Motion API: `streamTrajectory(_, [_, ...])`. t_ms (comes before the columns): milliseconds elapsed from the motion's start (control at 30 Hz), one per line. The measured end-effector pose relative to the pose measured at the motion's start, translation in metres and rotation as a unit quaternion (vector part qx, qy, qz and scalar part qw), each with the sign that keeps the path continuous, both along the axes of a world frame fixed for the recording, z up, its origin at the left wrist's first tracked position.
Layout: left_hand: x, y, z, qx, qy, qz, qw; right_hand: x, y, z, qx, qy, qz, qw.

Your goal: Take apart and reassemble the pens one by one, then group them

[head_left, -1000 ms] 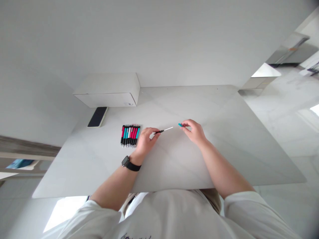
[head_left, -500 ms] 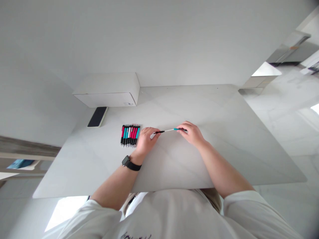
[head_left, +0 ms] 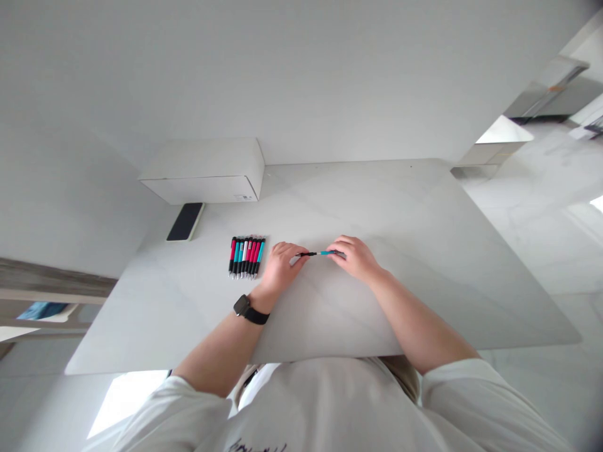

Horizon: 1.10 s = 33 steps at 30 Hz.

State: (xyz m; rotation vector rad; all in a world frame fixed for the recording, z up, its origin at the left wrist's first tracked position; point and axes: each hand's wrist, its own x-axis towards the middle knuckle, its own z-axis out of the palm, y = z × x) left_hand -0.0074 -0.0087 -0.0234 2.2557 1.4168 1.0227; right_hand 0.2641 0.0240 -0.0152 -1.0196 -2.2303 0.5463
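Note:
Between my hands lies a ballpoint pen in two parts, held level above the white table [head_left: 424, 251]. My left hand [head_left: 282, 263] pinches the black grip section [head_left: 308, 254], its tip pointing left. The fingers of my right hand [head_left: 353, 254] are closed on the turquoise barrel [head_left: 326, 253], which is slid over most of the white refill. A short pale stretch of the refill [head_left: 318, 253] shows between the two parts. Left of my left hand, a row of several pens [head_left: 245, 257] in red, turquoise and white lies side by side, tips toward me.
At the back left a long white box [head_left: 202, 188] stands against the wall. A dark-screened phone [head_left: 185, 221] lies in front of it. A wooden shelf [head_left: 51, 279] is beyond the table's left edge.
My right hand has moved left, bringing the turquoise barrel closer to the black grip section. Much less of the white refill shows. My left hand has shifted slightly right.

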Motion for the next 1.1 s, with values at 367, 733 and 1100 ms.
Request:
streamTrajectory(367, [0.0046, -0.0026, 0.0007, -0.006, 0.0, -0.006, 1.0, -0.0052, -0.003, -0.0009, 0.021, -0.024, 0.007, 0.999])
streamTrajectory(733, [0.0039, -0.0023, -0.0012, -0.006, 0.004, 0.0, 1.0, -0.006, -0.0031, -0.0031, 0.051, -0.055, -0.001, 0.997])
streamTrajectory(1100, [0.0053, -0.0028, 0.0013, -0.011, 0.003, -0.014, 1.0, -0.0063, -0.0037, -0.0033, 0.057, -0.051, 0.012, 0.997])
